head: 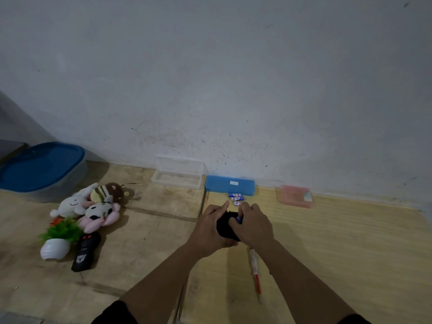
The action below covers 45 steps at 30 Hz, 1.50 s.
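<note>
Head view: two hands on a black gadget (225,228), seemingly loading a battery.
A screwdriver (254,270) lies at the hands' 6 o'clock. Between them, the left hand (209,228) grips the gadget, long axis roughly 6-to-12; the right hand (254,226) pinches a battery (238,219) at its 1 o'clock edge. Spare batteries (236,198) lie at 12 o'clock, beside a blue box (230,185).

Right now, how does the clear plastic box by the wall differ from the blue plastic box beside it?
The clear rectangular plastic box stands open, lid raised against the wall; the blue rectangular plastic box is shut. The clear box is see-through; the blue box is opaque, with a white label. Both are long, shallow and lie along the wall.
</note>
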Available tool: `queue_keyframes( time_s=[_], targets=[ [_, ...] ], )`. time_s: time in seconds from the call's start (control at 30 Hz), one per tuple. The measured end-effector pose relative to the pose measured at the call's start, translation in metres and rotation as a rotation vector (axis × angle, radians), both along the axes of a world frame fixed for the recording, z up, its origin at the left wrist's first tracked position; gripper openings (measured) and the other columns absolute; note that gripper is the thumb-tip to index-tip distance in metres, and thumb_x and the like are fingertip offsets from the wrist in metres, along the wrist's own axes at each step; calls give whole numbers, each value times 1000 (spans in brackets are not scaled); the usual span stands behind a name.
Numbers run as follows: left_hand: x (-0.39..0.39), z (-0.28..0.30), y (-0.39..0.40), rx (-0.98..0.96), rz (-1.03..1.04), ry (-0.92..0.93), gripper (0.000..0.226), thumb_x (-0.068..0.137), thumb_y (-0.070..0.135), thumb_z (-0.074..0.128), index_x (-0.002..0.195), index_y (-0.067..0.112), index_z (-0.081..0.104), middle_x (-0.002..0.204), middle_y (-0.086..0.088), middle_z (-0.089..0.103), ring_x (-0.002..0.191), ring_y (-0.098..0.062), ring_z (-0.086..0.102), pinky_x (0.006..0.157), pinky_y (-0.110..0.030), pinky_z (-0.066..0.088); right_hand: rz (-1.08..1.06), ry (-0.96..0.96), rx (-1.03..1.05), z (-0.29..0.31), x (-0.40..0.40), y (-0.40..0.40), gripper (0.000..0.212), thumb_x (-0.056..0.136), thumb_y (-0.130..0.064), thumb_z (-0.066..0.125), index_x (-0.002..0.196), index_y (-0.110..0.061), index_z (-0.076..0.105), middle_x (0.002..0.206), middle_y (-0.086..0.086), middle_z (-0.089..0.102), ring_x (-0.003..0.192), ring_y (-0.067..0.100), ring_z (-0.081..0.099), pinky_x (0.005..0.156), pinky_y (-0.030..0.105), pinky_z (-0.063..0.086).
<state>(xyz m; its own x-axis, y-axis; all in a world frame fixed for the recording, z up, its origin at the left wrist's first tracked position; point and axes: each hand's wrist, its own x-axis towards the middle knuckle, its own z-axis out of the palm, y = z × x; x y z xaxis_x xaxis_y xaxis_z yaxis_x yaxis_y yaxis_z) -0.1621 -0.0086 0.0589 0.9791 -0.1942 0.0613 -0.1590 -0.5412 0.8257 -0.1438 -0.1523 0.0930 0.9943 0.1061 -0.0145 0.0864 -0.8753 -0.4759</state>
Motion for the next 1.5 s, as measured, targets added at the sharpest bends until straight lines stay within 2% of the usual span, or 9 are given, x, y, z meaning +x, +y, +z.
queue_keyframes(
  time_s=[0.17,0.27,0.33,0.43,0.53,0.73,0.9,1.13,1.5],
  targets=[
    [0,-4,4,2,46,20,108,55,30,90,144,22,31,119,3,42,105,-6,46,83,2,34,40,4,172,-7,-9,1,21,88,-28,58,77,-22,40,69,-10,46,65,9,48,53,17,29],
    [2,-2,6,28,41,15,109,54,31,90,145,21,31,120,3,43,105,-5,46,81,4,32,-10,16,367,-8,-12,3,11,90,-22,56,95,-21,46,81,-4,59,77,13,58,59,17,39],
    [4,0,8,39,48,19,109,54,30,90,145,22,30,118,5,42,103,-5,44,78,8,31,-50,-11,473,-5,-11,3,20,93,-21,52,111,-17,46,93,4,65,84,18,62,63,22,46],
    [6,1,14,40,69,31,108,55,27,90,145,21,30,115,8,39,102,-4,44,76,8,31,-51,-72,409,-2,-9,-1,21,93,-29,51,110,-18,48,91,4,66,78,18,63,57,22,47],
    [5,2,19,48,69,26,108,56,26,89,145,19,30,115,6,39,104,-6,46,78,6,34,-72,-85,352,0,-6,-7,27,87,-40,58,105,-21,52,84,-1,64,73,17,63,62,33,54],
    [5,5,21,42,64,1,106,57,27,89,145,18,31,115,5,40,105,-7,46,78,5,34,-7,1,270,-6,-6,-14,29,77,-41,68,98,-25,56,86,-1,65,69,16,58,57,27,43],
    [5,7,20,26,49,4,106,57,27,89,145,21,30,115,6,39,105,-7,45,78,4,37,21,28,220,-8,-5,-16,31,80,-41,65,107,-28,58,98,0,69,78,17,61,69,30,52],
    [2,8,15,15,39,-17,104,57,24,89,144,20,32,115,6,39,103,-4,45,80,5,35,63,88,100,-2,0,-14,25,85,-41,60,99,-25,48,85,1,60,70,17,54,50,22,33],
    [-4,-3,10,25,36,7,108,55,25,89,145,19,30,116,7,39,104,-5,45,80,5,35,14,59,136,-6,-1,-11,29,81,-41,64,81,-23,42,79,-5,44,69,11,45,54,20,31]
  ],
)
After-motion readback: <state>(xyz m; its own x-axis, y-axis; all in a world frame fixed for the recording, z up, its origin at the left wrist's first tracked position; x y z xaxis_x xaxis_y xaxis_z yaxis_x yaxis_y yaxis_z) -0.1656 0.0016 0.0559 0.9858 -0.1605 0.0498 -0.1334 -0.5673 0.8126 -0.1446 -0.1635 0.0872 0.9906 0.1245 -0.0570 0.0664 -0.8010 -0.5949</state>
